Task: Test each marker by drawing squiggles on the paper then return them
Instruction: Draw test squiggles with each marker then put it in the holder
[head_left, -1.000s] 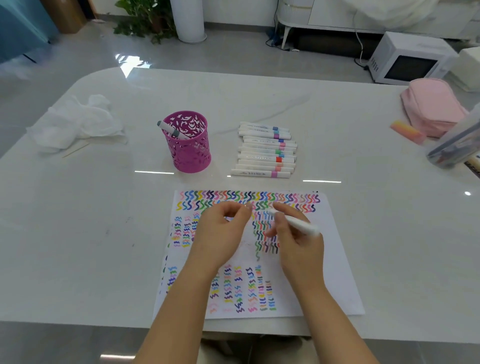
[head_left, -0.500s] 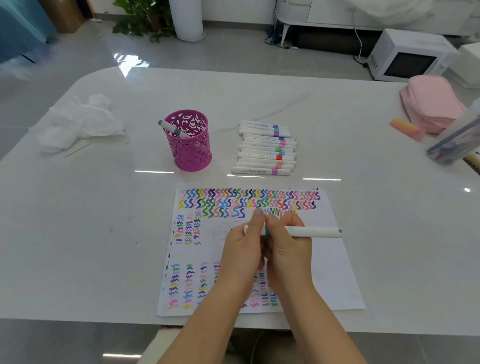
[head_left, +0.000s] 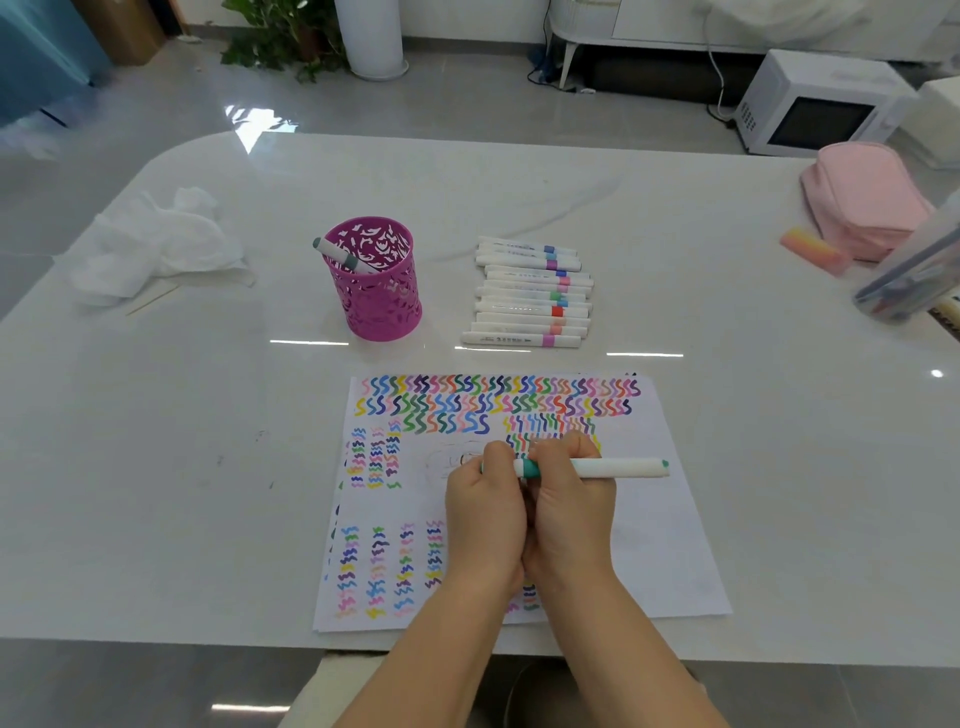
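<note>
Both hands (head_left: 530, 514) now joined on teal marker (head_left: 597, 467), held level.

Your two forearms enter from the near edge and converge, wrists nearly touching. Left hand (head_left: 485, 514): fingers curled into a loose fist, thumb and forefinger pinched together at the top. Right hand (head_left: 571, 499): pressed against the left, knuckles up, fingers wrapped closed around a thin barrel that sticks out level to its right.

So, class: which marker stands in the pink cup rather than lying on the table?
The grey-capped marker, leaning alone in the pink cup; the rest lie in a row.
</note>
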